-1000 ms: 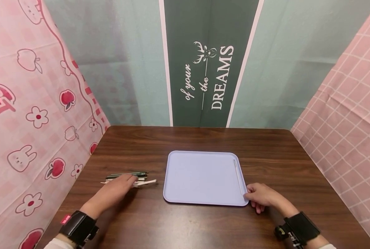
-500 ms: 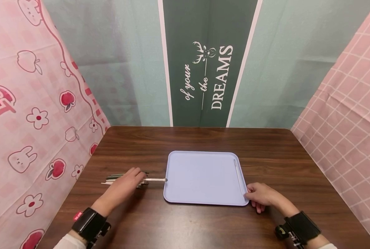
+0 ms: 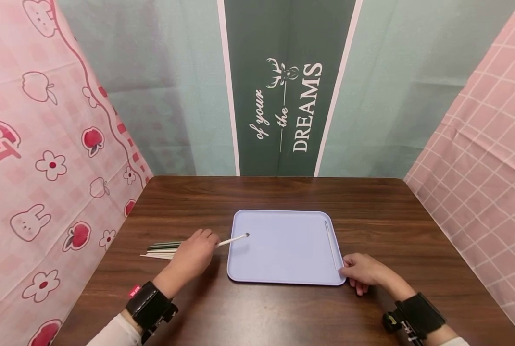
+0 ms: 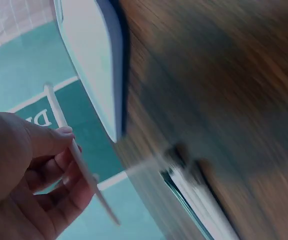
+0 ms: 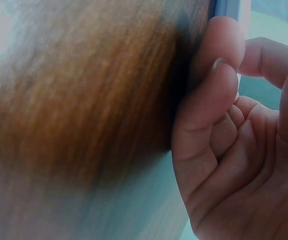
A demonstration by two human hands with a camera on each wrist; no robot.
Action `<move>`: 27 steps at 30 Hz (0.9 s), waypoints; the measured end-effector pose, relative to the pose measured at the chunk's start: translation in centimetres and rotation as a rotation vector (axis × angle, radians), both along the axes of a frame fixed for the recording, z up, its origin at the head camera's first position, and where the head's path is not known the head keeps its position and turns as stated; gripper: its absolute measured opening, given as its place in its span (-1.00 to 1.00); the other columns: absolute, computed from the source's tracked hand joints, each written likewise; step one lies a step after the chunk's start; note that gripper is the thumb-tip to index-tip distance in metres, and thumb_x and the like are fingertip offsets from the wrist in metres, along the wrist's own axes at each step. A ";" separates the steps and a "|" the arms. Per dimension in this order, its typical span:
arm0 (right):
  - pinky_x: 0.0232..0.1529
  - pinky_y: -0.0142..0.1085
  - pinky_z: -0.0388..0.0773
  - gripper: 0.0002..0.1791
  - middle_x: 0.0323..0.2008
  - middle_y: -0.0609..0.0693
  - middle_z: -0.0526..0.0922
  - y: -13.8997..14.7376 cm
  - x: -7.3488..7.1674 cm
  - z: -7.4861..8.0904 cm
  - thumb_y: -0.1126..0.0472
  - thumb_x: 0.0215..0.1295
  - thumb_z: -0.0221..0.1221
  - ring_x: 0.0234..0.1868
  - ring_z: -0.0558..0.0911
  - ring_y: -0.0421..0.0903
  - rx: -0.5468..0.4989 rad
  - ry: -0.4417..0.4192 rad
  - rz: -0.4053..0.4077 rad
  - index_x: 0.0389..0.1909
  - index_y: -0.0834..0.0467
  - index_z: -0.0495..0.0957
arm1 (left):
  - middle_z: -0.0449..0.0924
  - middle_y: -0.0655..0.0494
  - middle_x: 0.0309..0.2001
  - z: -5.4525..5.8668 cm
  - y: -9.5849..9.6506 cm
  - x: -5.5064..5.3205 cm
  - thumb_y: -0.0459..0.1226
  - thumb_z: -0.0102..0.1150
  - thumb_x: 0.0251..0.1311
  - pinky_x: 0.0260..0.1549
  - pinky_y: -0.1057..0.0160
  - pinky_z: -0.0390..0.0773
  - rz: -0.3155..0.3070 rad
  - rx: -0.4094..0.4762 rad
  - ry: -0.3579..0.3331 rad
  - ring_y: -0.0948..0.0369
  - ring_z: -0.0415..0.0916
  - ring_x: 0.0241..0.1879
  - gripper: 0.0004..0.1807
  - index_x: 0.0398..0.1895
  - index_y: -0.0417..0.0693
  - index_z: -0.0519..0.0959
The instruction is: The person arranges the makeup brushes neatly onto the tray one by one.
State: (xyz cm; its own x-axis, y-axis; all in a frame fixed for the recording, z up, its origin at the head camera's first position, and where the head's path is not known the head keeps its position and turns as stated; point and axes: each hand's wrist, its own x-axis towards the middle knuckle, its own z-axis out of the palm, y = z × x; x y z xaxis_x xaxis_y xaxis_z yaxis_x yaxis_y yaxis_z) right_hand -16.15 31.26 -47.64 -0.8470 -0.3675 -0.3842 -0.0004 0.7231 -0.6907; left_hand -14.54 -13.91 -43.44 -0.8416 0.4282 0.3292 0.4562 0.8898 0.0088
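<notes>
My left hand (image 3: pixel 195 252) pinches a slim white stick (image 3: pixel 233 240) that looks like a brush, with a small dark tip. Its tip hangs over the left edge of the lavender tray (image 3: pixel 283 247). In the left wrist view the stick (image 4: pixel 85 171) runs between thumb and fingers. At the tray's front right corner, my right hand (image 3: pixel 362 271) pinches the rim between thumb and fingers. One thin white stick (image 3: pixel 332 246) lies lengthwise along the inside of the tray's right side. Left of the tray, several green and pale sticks (image 3: pixel 161 250) lie bundled, partly hidden behind my left hand.
The tray sits on a dark brown wooden table (image 3: pixel 274 192). A green cloth (image 3: pixel 188 120) with lettering hangs behind it. Pink patterned cloth (image 3: pixel 67 202) walls the left side, and pink checked cloth (image 3: pixel 478 158) the right.
My left hand has come away from the stick bundle, moving right with the white stick, whose tip has passed over the tray's left edge. My right hand has stayed at the tray corner.
</notes>
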 end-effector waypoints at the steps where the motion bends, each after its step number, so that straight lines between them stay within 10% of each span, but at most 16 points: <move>1: -0.72 -0.28 0.52 -0.74 -0.68 0.00 0.54 0.0 0.0 0.0 0.22 0.34 0.18 -0.77 0.56 -0.18 0.001 0.000 0.000 -0.53 0.14 0.39 | 0.50 0.07 -0.42 0.1 0.3 0.0 -0.36 0.34 0.23 -0.42 0.13 0.60 0.013 0.007 -0.019 0.07 0.52 -0.34 -0.93 -0.34 -0.13 0.61; 27: -0.72 -0.30 0.51 -0.74 -0.67 0.00 0.55 -0.1 -0.1 0.1 0.21 0.33 0.17 -0.77 0.57 -0.20 0.007 -0.008 -0.009 -0.54 0.13 0.39 | 0.45 0.13 -0.57 0.3 7.8 -2.3 -0.34 0.31 0.15 -0.58 0.25 0.41 0.113 0.244 -0.309 0.20 0.39 -0.58 -0.84 -0.50 -0.09 0.51</move>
